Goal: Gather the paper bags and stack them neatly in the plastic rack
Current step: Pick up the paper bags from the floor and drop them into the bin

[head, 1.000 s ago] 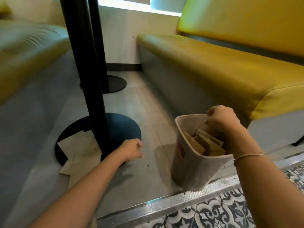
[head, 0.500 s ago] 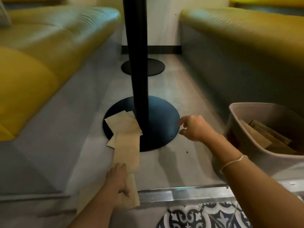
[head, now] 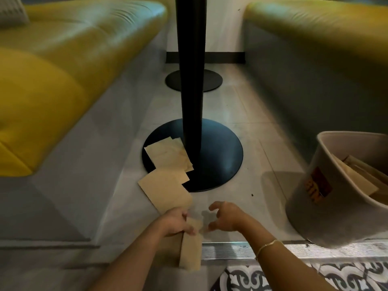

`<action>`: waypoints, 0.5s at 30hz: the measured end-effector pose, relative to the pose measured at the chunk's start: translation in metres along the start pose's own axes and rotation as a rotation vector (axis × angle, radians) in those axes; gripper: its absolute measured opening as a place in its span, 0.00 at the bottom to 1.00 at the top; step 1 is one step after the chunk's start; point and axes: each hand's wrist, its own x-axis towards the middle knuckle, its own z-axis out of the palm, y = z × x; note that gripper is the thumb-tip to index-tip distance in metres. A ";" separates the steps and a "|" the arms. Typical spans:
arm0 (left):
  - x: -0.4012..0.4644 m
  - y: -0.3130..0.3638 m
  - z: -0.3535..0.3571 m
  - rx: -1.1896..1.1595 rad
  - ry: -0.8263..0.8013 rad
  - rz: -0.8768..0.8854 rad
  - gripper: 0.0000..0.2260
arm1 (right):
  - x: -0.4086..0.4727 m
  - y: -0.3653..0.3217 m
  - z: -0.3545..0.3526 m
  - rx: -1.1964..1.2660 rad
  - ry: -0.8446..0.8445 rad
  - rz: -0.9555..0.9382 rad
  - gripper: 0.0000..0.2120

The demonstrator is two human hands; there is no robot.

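Your left hand (head: 177, 222) grips a brown paper bag (head: 190, 246) low on the floor (head: 237, 114), its lower end hanging over the metal threshold strip (head: 294, 249). More loose paper bags (head: 165, 181) lie just ahead of it, the farthest overlapping the black round table base (head: 216, 152). Your right hand (head: 225, 216) hovers just beside the held bag, fingers curled but spread apart, holding nothing. The plastic rack (head: 327, 198) stands tilted to your right, well apart, with several bags inside. Yellow benches (head: 63, 55) flank the floor on both sides.
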 end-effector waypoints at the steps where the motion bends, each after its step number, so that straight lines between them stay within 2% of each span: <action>1: 0.002 0.007 -0.002 -0.128 -0.028 0.038 0.26 | 0.001 -0.002 0.002 0.095 -0.039 0.031 0.35; 2: 0.003 0.014 -0.004 -0.239 -0.046 0.074 0.25 | 0.004 -0.003 0.004 0.196 -0.070 0.067 0.36; 5: 0.006 0.030 -0.010 -0.476 -0.057 0.146 0.14 | 0.007 -0.006 -0.004 0.493 -0.062 0.127 0.30; 6: 0.007 0.033 -0.012 -0.513 -0.041 0.149 0.12 | 0.006 -0.005 -0.009 0.511 -0.036 0.130 0.28; 8: 0.013 0.031 -0.015 -0.490 0.071 0.133 0.12 | 0.006 -0.004 -0.025 0.281 0.022 0.116 0.24; 10: 0.021 0.021 -0.020 -0.277 0.309 0.085 0.17 | 0.006 -0.002 -0.043 -0.069 0.098 0.131 0.19; 12: 0.025 0.007 -0.023 0.103 0.444 0.033 0.24 | 0.010 0.005 -0.058 -0.204 0.195 0.168 0.16; 15: 0.026 -0.009 -0.015 0.467 0.322 0.041 0.34 | 0.011 0.012 -0.077 -0.208 0.315 0.212 0.14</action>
